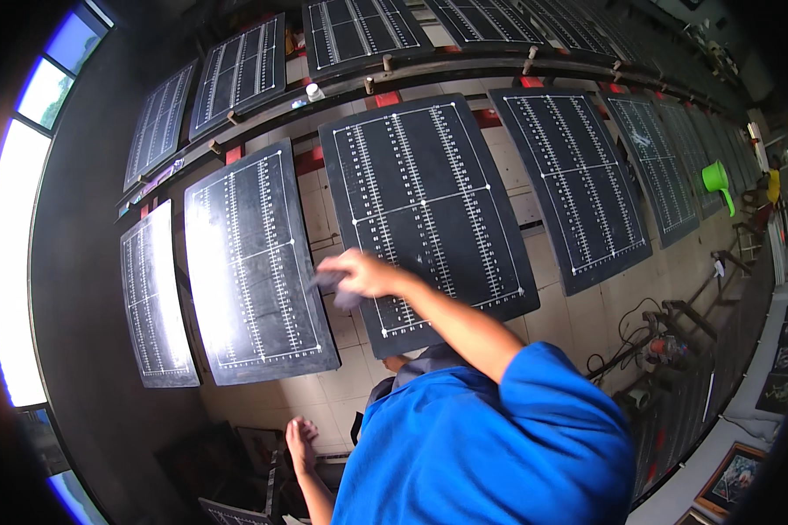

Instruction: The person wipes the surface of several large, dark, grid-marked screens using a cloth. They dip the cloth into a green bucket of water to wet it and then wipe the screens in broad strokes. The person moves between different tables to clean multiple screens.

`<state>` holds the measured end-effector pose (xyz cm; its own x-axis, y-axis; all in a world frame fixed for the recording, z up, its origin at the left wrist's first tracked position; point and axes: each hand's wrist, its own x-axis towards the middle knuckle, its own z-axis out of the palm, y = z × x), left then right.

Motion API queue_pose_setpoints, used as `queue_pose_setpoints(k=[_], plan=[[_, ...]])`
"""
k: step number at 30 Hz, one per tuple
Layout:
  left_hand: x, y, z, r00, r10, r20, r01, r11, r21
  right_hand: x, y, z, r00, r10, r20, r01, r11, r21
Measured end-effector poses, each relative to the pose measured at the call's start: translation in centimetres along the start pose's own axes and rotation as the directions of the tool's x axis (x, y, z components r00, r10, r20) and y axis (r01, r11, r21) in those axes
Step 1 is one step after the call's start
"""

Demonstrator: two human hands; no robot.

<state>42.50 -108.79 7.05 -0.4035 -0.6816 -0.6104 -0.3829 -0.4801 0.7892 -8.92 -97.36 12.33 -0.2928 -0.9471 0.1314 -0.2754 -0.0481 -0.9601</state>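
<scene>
Dark slate boards printed with white ruled grids lie in rows on the pale tiled floor [341, 385], narrow strips of tile showing between their edges. From the left, the glare-lit board [254, 262] sits just beside the central board [425, 206]. Left hand [301, 442] rests low, fingers loosely spread, holding nothing. Right hand [368, 273] is closed on a grey cloth [334, 287] at the central board's lower left edge
</scene>
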Motion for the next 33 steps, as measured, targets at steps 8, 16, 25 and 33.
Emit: queue_pose_setpoints(k=[8,16,25,33], plan=[[-8.0,-10.4,-1.0,0.98,-0.172,-0.097,0.197,0.885,0.422,-9.6,9.3,-19.4,0.032,-0.508,-0.861,-0.984,0.135,-0.116],[-0.8,-1.6,2.7,0.982,-0.134,-0.137,0.129,0.991,-0.04,7.5,4.1,-0.1,0.979,0.134,-0.157,-0.073,0.936,0.345],[-15.5,-14.8,-1.2,0.852,-0.385,-0.355,0.394,0.918,-0.051,3.2,10.8,-25.5,-0.073,-0.016,-0.997,-0.836,0.546,0.052],[-6.2,3.1,4.9,0.932,-0.117,-0.344,0.064,0.985,-0.162,17.0,7.2,-6.4,0.97,0.119,-0.211,-0.087,0.984,0.155]])
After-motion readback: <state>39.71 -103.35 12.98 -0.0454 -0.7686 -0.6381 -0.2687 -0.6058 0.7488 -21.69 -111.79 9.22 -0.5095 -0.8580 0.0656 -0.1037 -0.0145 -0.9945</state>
